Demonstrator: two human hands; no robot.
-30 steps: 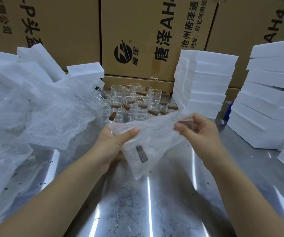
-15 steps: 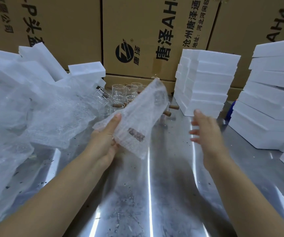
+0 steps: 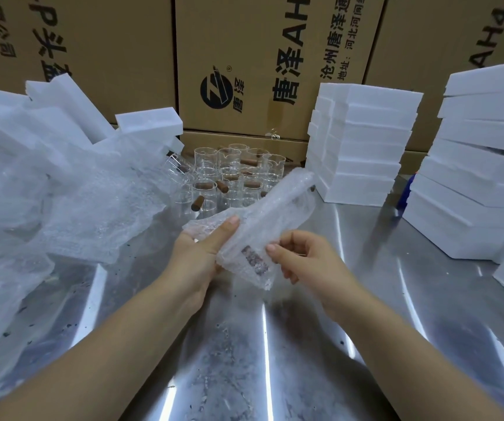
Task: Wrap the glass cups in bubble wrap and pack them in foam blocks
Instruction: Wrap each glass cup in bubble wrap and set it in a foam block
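The left hand grips the bubble-wrapped cup, long axis toward upper right; the right hand fingers pinch its lower end.

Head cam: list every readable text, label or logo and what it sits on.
"唐泽AH", cut off at the frame's top: middle carton, sideways.
"沧州唐泽通", cut off: same carton.
"地址:河北河间", cut off: same carton.
"唐泽" beside the round logo: same carton.
"AH4", cut off: right carton.
Left carton: only "P" is readable, the rest is cut off or blurred.
Brown mark on the bubble-wrapped cup: too blurred to read.
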